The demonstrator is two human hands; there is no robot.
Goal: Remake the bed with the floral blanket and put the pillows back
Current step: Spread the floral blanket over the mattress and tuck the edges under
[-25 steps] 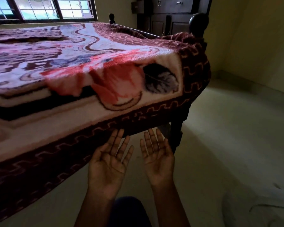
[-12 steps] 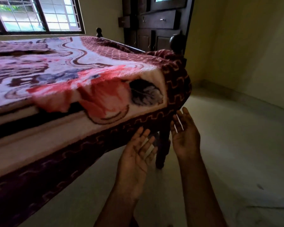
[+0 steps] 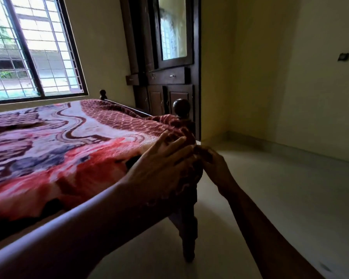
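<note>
Maroon plush border: my right hand [image 3: 214,166] has its fingers curled onto this edge of the floral blanket [image 3: 69,141] where it wraps the bed's corner. I take it for a pinch, though the fold hides the fingertips.
Left hand: my left hand [image 3: 161,160] is just beside the right, resting on the same corner from above, fingers straight and flat on the pile, holding nothing.
Lie of the blanket: from the grip it spreads away to my left and forward toward the window [image 3: 34,51]; its border drops straight below my hands over the bed leg [image 3: 186,228].
Nearer hand: the right is at the drop, so I judge it tugs downward while the left pins the top.
Beyond the grip: the post knob [image 3: 181,107] stands just behind my fingers, the dark cabinet [image 3: 165,85] farther back, the floor [image 3: 270,198] to my right.
Pillows: none in view.
Writing: no brand, label or lettering to read.
</note>
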